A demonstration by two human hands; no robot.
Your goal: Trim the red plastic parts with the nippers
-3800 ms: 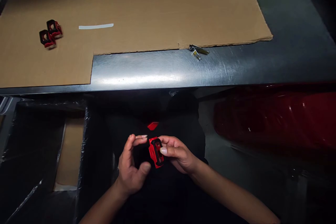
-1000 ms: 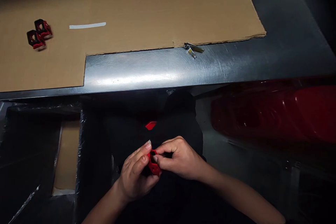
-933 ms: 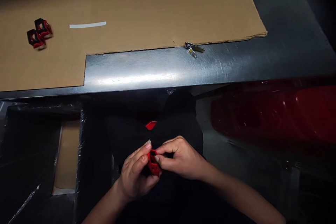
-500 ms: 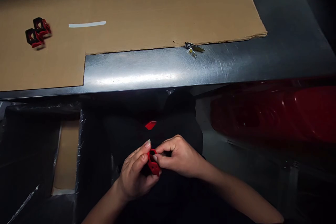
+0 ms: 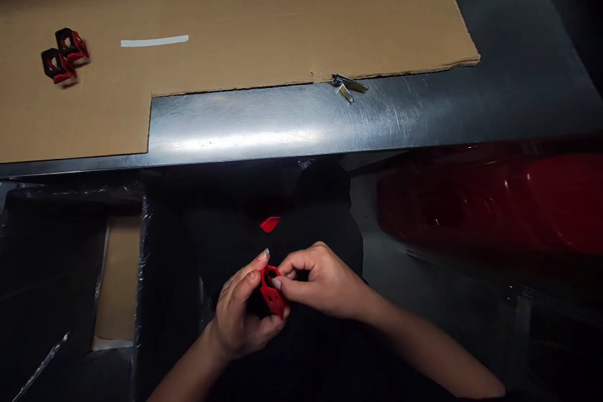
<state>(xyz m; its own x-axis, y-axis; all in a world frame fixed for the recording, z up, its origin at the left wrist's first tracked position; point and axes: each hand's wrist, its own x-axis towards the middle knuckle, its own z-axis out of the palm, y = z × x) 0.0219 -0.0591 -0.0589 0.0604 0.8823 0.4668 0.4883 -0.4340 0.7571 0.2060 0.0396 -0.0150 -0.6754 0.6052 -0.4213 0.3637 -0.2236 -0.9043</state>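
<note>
Below the table edge, my left hand (image 5: 245,311) is closed around a small red plastic part (image 5: 274,299) with holes and a dark opening at its top. My right hand (image 5: 318,279) comes in from the right, thumb and forefinger pinched at the rim of that opening. Whether the fingertips hold the rim or some small piece inside cannot be made out. Just beyond the hands, a flat red piece (image 5: 270,224) shows against dark clothing.
Two black-and-red parts (image 5: 65,56) stand on cardboard (image 5: 264,25) marked with white strips (image 5: 154,41). Nail clippers (image 5: 349,83) lie at the cardboard's edge on the metal table (image 5: 226,125). A dark plastic-lined box (image 5: 146,251) is at left, a glossy red object (image 5: 490,201) at right.
The red part has tilted slightly in my left hand, so more of its holed side shows. My right hand stays at its rim. The view has shifted a little.
</note>
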